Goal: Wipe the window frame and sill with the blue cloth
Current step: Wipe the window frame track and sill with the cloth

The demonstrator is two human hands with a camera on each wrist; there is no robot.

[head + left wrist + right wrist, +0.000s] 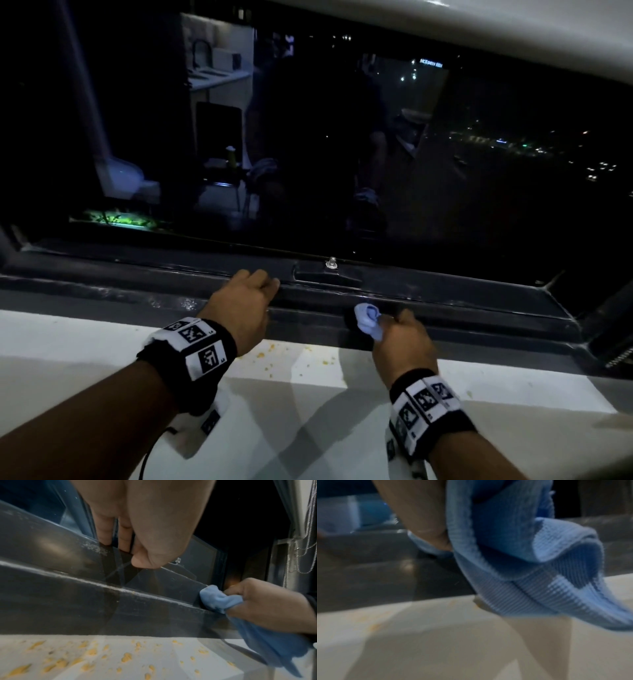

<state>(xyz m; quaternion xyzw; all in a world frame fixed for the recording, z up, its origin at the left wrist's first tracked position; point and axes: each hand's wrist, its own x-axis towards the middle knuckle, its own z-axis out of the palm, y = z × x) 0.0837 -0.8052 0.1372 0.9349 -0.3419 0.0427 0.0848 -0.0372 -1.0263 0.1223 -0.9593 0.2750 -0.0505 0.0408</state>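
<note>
The blue cloth (368,320) is bunched in my right hand (400,339), which grips it and holds its wad against the dark window frame (137,281) near the middle. In the left wrist view the cloth (216,599) touches a ridge of the frame (51,588), with its tail hanging under the right hand (265,601). The right wrist view is filled by the cloth (522,561) above the white sill (419,642). My left hand (246,298) rests on the frame to the left, fingertips (106,538) touching it and holding nothing.
The white sill (85,342) in front of the frame carries scattered yellow crumbs (274,353), also visible as crumbs (126,657) up close. A small metal latch (331,263) sits on the frame between the hands. A bead chain (305,547) hangs at the right. The glass (308,137) is dark.
</note>
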